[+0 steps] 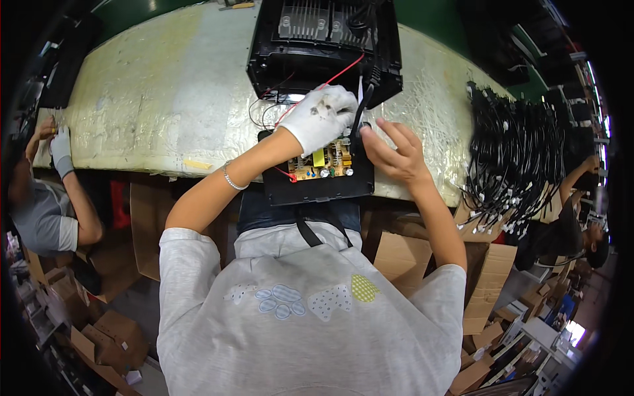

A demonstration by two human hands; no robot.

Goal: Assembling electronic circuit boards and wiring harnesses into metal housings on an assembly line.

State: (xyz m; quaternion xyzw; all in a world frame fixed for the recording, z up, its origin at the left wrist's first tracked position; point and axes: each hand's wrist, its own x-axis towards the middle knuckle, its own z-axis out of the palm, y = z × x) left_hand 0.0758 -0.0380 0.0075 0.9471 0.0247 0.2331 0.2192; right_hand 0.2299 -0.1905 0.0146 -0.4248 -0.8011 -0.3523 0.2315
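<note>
My left hand (320, 119), in a stained white glove, is closed at the edge of a black cable (357, 122). The cable runs down from an open black plastic housing (317, 79) on the table. My bare right hand (398, 153) is just right of the cable, thumb and fingers apart; a small dark piece near the fingertips is unclear. Below the left hand, a circuit board (323, 173) with a yellow-wrapped part and several capacitors rests on a black panel (319, 193). A red wire (345, 68) passes from the housing behind the gloved hand.
A large bundle of black cables (515, 155) with white connectors covers the table's right end. Cardboard boxes (490, 287) stand below the table edge. One co-worker's gloved hand (61, 146) is at the far left; another person's arm (576, 177) shows at the far right.
</note>
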